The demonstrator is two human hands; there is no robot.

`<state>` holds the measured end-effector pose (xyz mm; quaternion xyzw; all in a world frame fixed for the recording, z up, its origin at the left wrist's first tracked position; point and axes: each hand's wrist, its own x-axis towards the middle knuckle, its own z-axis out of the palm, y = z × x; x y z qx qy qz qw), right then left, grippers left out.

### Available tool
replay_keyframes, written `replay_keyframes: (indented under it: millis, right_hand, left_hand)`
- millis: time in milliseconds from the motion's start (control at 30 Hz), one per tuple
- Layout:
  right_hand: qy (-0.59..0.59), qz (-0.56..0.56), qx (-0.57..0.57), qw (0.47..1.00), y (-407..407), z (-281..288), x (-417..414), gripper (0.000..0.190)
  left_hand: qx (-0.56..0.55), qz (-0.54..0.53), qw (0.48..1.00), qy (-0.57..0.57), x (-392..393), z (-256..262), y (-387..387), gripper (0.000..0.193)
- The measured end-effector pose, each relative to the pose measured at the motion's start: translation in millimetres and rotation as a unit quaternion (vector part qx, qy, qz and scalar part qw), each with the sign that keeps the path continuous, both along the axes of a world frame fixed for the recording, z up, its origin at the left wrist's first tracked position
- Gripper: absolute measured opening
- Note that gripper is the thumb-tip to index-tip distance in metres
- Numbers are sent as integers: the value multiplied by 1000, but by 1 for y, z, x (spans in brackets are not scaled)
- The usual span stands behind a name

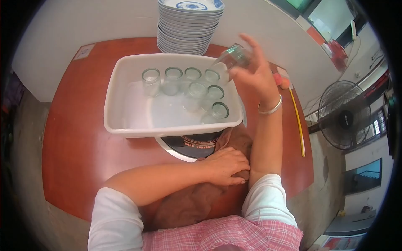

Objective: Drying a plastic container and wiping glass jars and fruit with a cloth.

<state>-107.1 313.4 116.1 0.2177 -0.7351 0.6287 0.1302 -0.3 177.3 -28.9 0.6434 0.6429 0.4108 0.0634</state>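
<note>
My right hand (254, 72), with a silver bangle on its wrist, holds a tilted clear glass (234, 56) above the back right corner of a white plastic tub (176, 130). Glass and fingers are blurred. Several clear glasses, one of them (151, 81) at the left of the group, stand in the tub, in a row along the back and down the right side. My left hand (227, 164) rests palm down on a brown cloth (191, 202) in front of the tub, its fingers on the fabric near my right forearm. What the palm grips is hidden.
A round black appliance with a silver rim (179, 155) lies partly under the tub. A tall stack of blue-and-white dishes (188, 34) stands behind the tub. On the wooden table's (78, 150) right side lie a yellow stick (297, 122) and small reddish balls (285, 83). A fan (344, 116) stands beyond.
</note>
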Motion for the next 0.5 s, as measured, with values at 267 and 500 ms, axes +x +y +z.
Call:
replay_keyframes:
  millis: [267, 500]
  right_hand:
    - [98, 101, 385, 912, -49, 0, 27, 56]
    - [98, 114, 405, 902, -52, 1, 34, 55]
  left_hand:
    - [-17, -15, 1000, -13, -1, 3, -1, 41]
    - [-37, -16, 999, -4, 0, 4, -1, 40]
